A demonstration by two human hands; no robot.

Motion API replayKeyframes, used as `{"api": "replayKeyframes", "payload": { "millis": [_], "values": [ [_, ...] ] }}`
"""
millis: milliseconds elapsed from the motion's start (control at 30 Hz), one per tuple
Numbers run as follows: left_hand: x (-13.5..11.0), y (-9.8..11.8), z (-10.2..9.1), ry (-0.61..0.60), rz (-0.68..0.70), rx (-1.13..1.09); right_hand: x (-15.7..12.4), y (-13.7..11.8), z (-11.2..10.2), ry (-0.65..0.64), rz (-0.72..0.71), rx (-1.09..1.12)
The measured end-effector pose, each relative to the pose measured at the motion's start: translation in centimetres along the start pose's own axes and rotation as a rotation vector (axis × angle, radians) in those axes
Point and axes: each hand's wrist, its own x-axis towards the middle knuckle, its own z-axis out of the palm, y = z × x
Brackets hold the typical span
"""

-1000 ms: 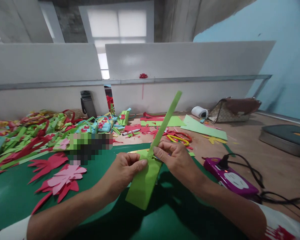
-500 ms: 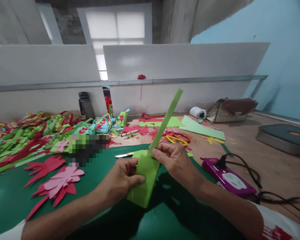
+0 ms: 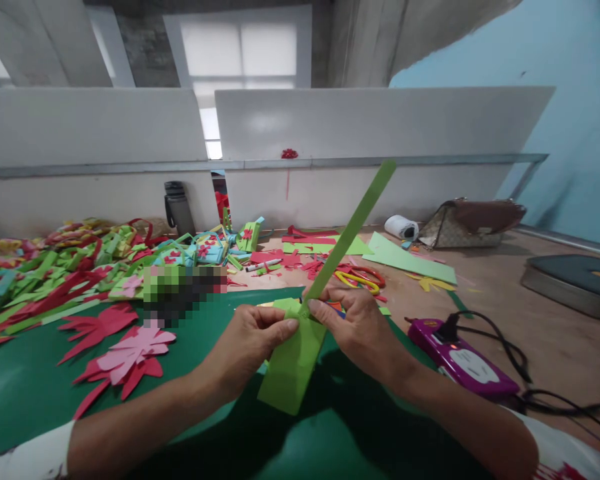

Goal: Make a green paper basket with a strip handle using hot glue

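Both my hands hold a light green paper piece above a dark green mat (image 3: 40, 393). My left hand (image 3: 253, 343) pinches the top edge of the folded green paper body (image 3: 293, 363), which hangs down towards me. My right hand (image 3: 353, 327) pinches the base of a long green paper strip (image 3: 353, 230) that rises up and to the right from the fold. The two hands nearly touch at the joint between strip and body.
Red and pink paper flower cut-outs (image 3: 125, 353) lie on the mat at left. A big heap of coloured paper strips (image 3: 55, 273) fills the far left. Scissors (image 3: 357, 277), a marker (image 3: 263, 265), a dark bottle (image 3: 179, 208), a purple power strip (image 3: 460, 360) with cables, a bag (image 3: 473, 223) and a tape roll (image 3: 401, 227) sit around.
The long strip has tilted further to the right and reaches higher. My left hand has moved back up from the paper's side to pinch its top edge.
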Motion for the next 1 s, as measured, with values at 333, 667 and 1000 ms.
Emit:
{"api": "replayKeyframes", "payload": {
  "millis": [333, 667, 1000],
  "values": [
    [-0.28, 0.29, 0.20, 0.023, 0.060, 0.064, -0.28, -0.11, 0.03, 0.008, -0.093, -0.047],
    [-0.18, 0.63, 0.62, 0.111, 0.050, -0.025, -0.50, -0.45, 0.05, -0.007, -0.051, 0.008],
    [-0.40, 0.72, 0.78, 0.144, 0.028, -0.053, -0.79, -0.59, 0.15, -0.037, -0.088, 0.017]
  ]
}}
